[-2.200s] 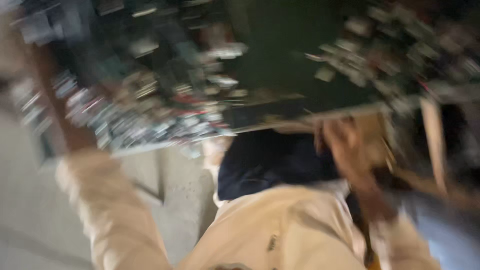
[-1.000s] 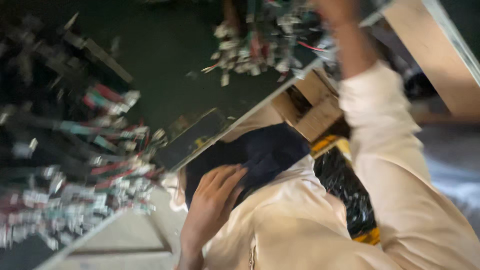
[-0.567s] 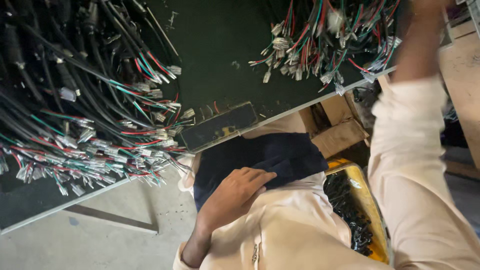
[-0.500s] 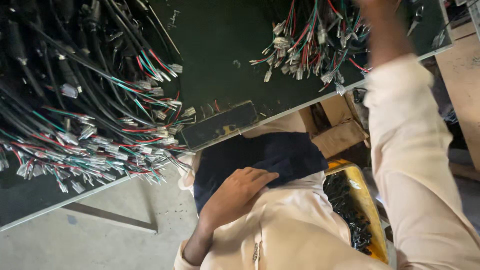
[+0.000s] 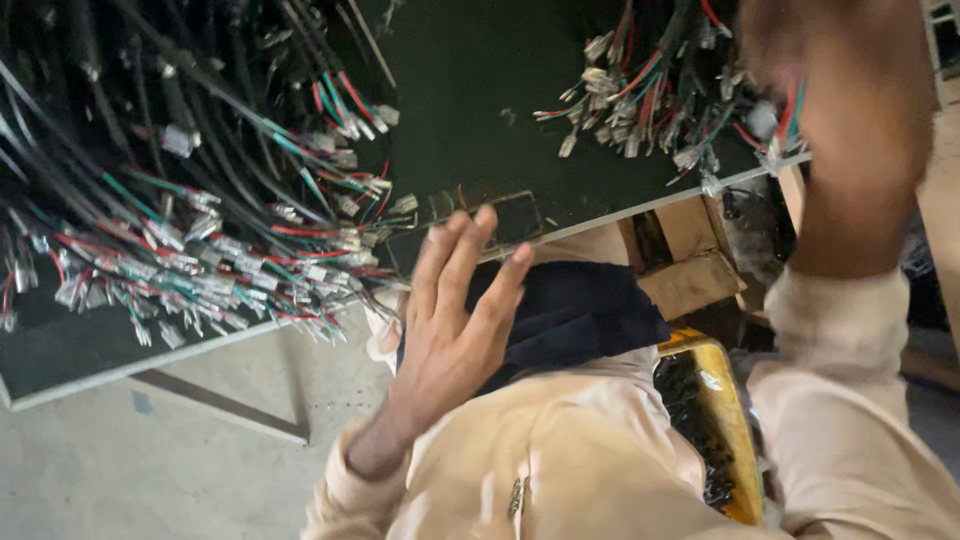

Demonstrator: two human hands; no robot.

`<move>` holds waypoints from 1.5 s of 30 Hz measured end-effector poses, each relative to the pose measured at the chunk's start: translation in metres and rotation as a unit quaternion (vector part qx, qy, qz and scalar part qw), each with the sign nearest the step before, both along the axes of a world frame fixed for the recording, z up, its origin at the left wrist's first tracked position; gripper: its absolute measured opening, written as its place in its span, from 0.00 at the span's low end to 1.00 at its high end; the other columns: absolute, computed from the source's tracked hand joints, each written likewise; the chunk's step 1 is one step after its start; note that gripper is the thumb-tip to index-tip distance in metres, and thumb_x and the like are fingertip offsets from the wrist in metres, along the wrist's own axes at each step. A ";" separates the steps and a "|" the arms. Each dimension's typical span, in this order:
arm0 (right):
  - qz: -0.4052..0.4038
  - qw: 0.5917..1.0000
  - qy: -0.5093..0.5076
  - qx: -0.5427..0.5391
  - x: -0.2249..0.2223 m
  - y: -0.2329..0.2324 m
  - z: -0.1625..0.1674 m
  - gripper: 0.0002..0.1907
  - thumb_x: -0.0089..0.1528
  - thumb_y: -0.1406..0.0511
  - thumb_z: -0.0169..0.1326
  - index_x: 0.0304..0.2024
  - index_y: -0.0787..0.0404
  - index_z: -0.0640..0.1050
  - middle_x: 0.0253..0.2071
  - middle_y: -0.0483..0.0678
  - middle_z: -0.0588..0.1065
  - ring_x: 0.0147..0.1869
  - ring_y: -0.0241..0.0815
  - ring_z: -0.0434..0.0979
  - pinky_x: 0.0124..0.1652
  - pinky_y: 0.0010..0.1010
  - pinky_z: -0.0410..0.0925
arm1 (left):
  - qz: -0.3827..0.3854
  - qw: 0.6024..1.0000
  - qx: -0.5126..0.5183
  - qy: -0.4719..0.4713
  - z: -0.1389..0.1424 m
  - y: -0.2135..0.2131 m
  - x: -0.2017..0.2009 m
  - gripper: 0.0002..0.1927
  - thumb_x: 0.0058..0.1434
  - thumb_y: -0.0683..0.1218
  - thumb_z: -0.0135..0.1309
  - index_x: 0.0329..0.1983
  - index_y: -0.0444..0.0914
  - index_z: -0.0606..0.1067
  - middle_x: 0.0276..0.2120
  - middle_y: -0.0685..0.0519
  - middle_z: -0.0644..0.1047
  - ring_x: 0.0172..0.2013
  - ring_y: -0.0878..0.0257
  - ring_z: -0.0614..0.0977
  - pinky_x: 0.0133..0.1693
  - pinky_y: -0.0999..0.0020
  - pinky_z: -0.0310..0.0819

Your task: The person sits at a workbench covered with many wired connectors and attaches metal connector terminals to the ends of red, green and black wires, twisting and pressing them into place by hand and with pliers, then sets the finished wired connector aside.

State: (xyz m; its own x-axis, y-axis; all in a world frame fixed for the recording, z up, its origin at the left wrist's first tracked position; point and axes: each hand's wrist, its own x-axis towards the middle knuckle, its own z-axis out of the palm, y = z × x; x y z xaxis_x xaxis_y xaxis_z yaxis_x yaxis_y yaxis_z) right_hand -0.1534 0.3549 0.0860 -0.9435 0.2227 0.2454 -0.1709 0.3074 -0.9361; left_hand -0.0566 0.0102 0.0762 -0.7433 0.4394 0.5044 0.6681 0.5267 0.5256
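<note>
Wires (image 5: pixel 690 100) with white connectors lie in a loose bunch at the bench's (image 5: pixel 470 90) near edge, and the right hand (image 5: pixel 840 100), blurred, is down among them; whether its fingers grip any I cannot tell. Left hand (image 5: pixel 455 320) is spread open, fingers straight and a little apart, holding nothing, raised over a dark cloth (image 5: pixel 575 310) on the lap, fingertips close to the bench edge. A bigger heap of wires (image 5: pixel 190 210) covers the bench's left part. A yellow tray (image 5: pixel 720 420) sits beside the lap.
</note>
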 end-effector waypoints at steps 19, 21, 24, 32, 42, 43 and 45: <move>0.408 0.858 -0.122 0.288 0.139 -0.063 -0.067 0.17 0.56 0.66 0.62 0.49 0.57 0.81 0.43 0.53 0.75 0.44 0.48 0.79 0.40 0.35 0.73 | -0.205 0.821 0.256 -0.468 -0.157 0.039 0.075 0.23 0.69 0.47 0.56 0.65 0.35 0.69 0.40 0.49 0.77 0.40 0.60 0.79 0.41 0.66 0.75; 0.355 0.914 -0.145 0.131 0.128 -0.071 -0.063 0.18 0.58 0.68 0.64 0.51 0.59 0.78 0.43 0.51 0.74 0.41 0.42 0.78 0.37 0.30 0.73 | -0.158 0.769 0.277 -0.554 -0.141 0.043 0.070 0.16 0.73 0.45 0.51 0.60 0.35 0.73 0.35 0.50 0.75 0.36 0.60 0.77 0.39 0.66 0.73; 0.252 0.946 -0.202 -0.021 0.120 -0.084 -0.067 0.15 0.63 0.73 0.62 0.51 0.61 0.76 0.40 0.43 0.75 0.40 0.34 0.78 0.38 0.25 0.72 | -0.073 0.823 0.288 -0.485 -0.128 0.049 0.062 0.10 0.78 0.46 0.47 0.52 0.35 0.76 0.33 0.47 0.71 0.34 0.59 0.74 0.39 0.66 0.69; 0.170 0.952 -0.198 -0.162 0.147 -0.105 -0.120 0.14 0.64 0.77 0.62 0.51 0.66 0.75 0.49 0.46 0.76 0.47 0.32 0.79 0.47 0.22 0.75 | -0.042 0.657 0.403 -0.636 -0.145 0.053 0.068 0.11 0.75 0.44 0.44 0.47 0.33 0.74 0.35 0.55 0.77 0.27 0.71 0.67 0.27 0.76 0.60; 0.178 0.885 -0.289 -0.319 0.131 -0.103 -0.146 0.17 0.66 0.69 0.60 0.58 0.62 0.76 0.45 0.48 0.76 0.42 0.33 0.77 0.40 0.23 0.72 | 0.008 0.805 0.405 -0.434 -0.131 0.048 0.083 0.11 0.79 0.42 0.45 0.58 0.30 0.63 0.41 0.51 0.72 0.36 0.70 0.70 0.38 0.75 0.66; 0.166 0.847 -0.313 -0.395 0.134 -0.105 -0.153 0.18 0.66 0.68 0.60 0.58 0.63 0.77 0.45 0.49 0.76 0.42 0.33 0.77 0.41 0.23 0.71 | 0.051 0.778 0.402 -0.480 -0.135 0.048 0.082 0.10 0.79 0.42 0.47 0.56 0.30 0.68 0.37 0.51 0.72 0.33 0.70 0.70 0.35 0.75 0.65; 0.161 0.788 -0.317 -0.503 0.146 -0.110 -0.165 0.17 0.67 0.66 0.61 0.57 0.65 0.77 0.45 0.50 0.77 0.40 0.33 0.75 0.39 0.23 0.70 | 0.077 0.709 0.455 -0.534 -0.144 0.048 0.081 0.10 0.77 0.43 0.48 0.53 0.30 0.72 0.37 0.51 0.74 0.31 0.68 0.73 0.29 0.74 0.68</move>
State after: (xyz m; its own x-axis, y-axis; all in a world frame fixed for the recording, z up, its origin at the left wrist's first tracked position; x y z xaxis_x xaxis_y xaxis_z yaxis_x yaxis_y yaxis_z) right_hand -0.0079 0.2446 -0.0788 -0.8529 -0.2716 -0.4458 0.5112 -0.6080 -0.6075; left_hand 0.0243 0.0580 -0.0674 -0.9187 0.1655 -0.3586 -0.3942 -0.3315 0.8571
